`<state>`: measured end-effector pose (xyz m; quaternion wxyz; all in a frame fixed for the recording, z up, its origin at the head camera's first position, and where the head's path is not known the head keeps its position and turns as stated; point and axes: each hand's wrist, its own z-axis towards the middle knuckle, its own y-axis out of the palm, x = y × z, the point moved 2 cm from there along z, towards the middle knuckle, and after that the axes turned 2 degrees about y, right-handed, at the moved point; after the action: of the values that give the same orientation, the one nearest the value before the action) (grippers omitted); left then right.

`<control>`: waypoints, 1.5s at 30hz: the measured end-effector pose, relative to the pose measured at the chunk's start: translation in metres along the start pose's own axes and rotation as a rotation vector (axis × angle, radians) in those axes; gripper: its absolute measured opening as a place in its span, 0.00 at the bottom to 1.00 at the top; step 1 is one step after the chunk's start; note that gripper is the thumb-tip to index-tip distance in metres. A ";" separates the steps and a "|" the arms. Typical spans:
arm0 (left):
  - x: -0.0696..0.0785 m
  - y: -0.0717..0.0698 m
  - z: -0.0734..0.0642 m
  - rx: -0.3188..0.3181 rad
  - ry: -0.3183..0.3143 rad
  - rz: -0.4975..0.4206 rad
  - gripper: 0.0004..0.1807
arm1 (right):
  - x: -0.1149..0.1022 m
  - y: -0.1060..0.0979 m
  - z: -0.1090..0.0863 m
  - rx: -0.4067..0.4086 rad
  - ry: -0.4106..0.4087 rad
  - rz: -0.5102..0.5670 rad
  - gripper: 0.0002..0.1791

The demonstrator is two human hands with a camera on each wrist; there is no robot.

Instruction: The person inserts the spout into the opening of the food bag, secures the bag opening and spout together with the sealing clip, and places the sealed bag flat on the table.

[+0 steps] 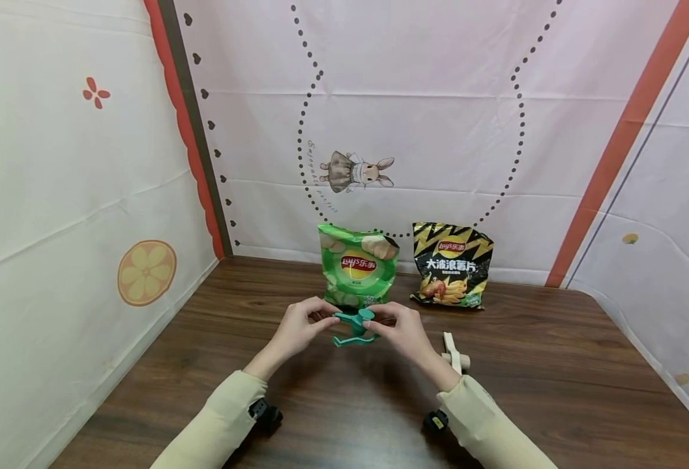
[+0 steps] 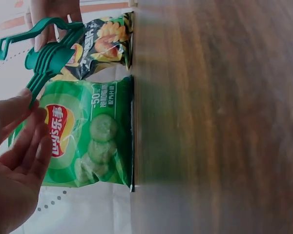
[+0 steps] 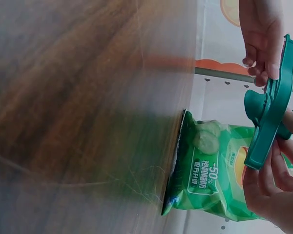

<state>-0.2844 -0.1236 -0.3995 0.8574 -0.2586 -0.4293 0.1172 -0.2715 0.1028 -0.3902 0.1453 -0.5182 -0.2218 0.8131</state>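
Observation:
A green bag-sealing clip with a round spout cap (image 1: 366, 315) is held above the table in front of the chip bags. Its two long arms stand apart, one bar (image 2: 34, 30) swung away from the ribbed part. My left hand (image 1: 300, 327) pinches one end between thumb and fingers. From the other side my right hand (image 1: 401, 327) grips the clip close to the cap, its fingers curled around it in the right wrist view. Just behind the clip stands a green Lay's chip bag (image 1: 358, 266), upright and apart from both hands.
A black and yellow Lay's bag (image 1: 452, 266) stands to the right of the green one. On the brown wooden table (image 1: 532, 384), a cream-coloured clip (image 1: 455, 355) lies beside my right forearm, partly hidden by it. Printed cloth hangs behind and at both sides.

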 end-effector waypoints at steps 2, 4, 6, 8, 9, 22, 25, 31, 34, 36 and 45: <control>0.000 0.001 0.000 -0.007 -0.010 -0.002 0.05 | 0.001 0.001 0.000 -0.003 -0.014 -0.006 0.13; -0.001 0.002 0.000 -0.015 -0.031 -0.001 0.04 | 0.001 0.001 0.000 -0.017 -0.025 -0.008 0.13; -0.002 0.003 0.000 -0.026 -0.066 0.002 0.04 | 0.000 0.002 -0.001 -0.035 -0.034 -0.003 0.13; -0.004 0.003 0.000 -0.041 -0.097 0.007 0.04 | -0.001 0.002 -0.002 -0.050 -0.039 0.003 0.13; -0.005 0.004 0.001 -0.045 -0.110 0.012 0.03 | -0.001 0.003 -0.002 -0.056 -0.043 0.007 0.13; -0.016 0.002 0.000 -0.045 -0.186 0.028 0.04 | -0.004 -0.004 -0.001 -0.004 0.003 -0.020 0.12; -0.018 0.001 0.000 -0.060 -0.206 0.024 0.04 | -0.004 -0.005 -0.001 -0.037 0.025 -0.019 0.12; -0.025 0.002 0.004 -0.111 -0.237 0.045 0.05 | -0.003 -0.005 -0.003 -0.078 0.040 -0.018 0.12; -0.028 0.003 0.005 -0.140 -0.226 0.067 0.04 | -0.002 -0.005 -0.004 -0.070 0.048 -0.022 0.11; -0.029 0.004 0.006 -0.162 -0.222 0.074 0.04 | -0.002 -0.005 -0.005 -0.063 0.055 -0.026 0.11; -0.035 0.004 0.009 -0.251 -0.203 0.051 0.03 | -0.004 -0.008 -0.006 -0.024 0.062 -0.025 0.11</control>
<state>-0.3123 -0.1318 -0.4211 0.7675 -0.3611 -0.5182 0.1098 -0.2641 0.1089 -0.3857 0.1563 -0.5421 -0.2334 0.7920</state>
